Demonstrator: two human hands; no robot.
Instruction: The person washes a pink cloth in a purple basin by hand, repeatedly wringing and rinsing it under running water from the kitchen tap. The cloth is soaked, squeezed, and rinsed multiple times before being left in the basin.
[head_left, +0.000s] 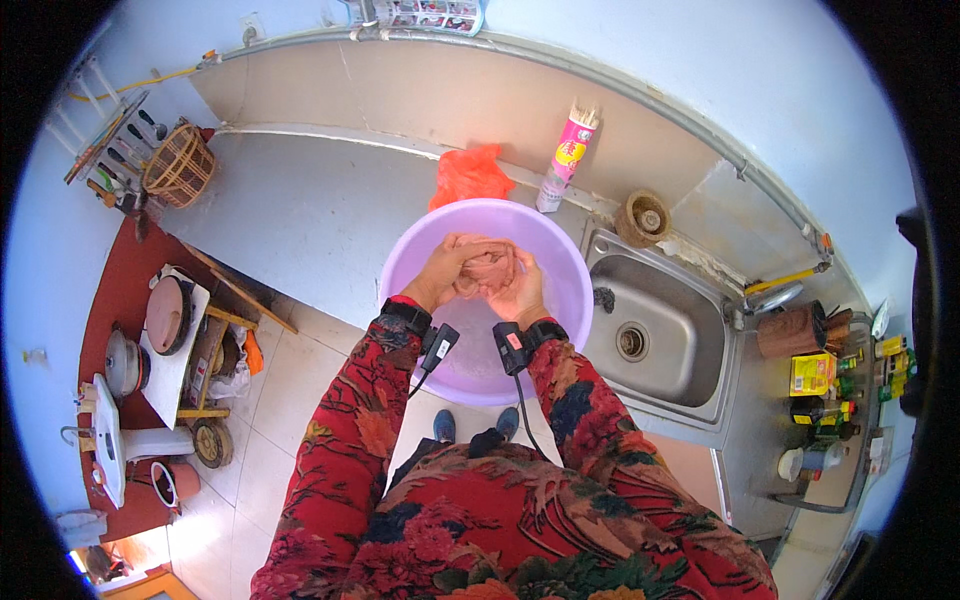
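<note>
A bunched pink-brown cloth (487, 266) is held over a large lilac plastic basin (574, 277). My left hand (439, 274) grips the cloth's left side, and my right hand (525, 289) is closed around its right side. Both wrists wear black straps with small cabled devices. Shallow, cloudy-looking water (472, 337) shows in the basin beneath my hands.
Right of the basin is a steel sink (675, 330) with a dark scourer (603, 299). Behind stand a red plastic bag (469, 174), a pink tube of chopsticks (564, 165) and a round brown fibrous holder (643, 218). Bottles and a yellow box (812, 374) stand far right.
</note>
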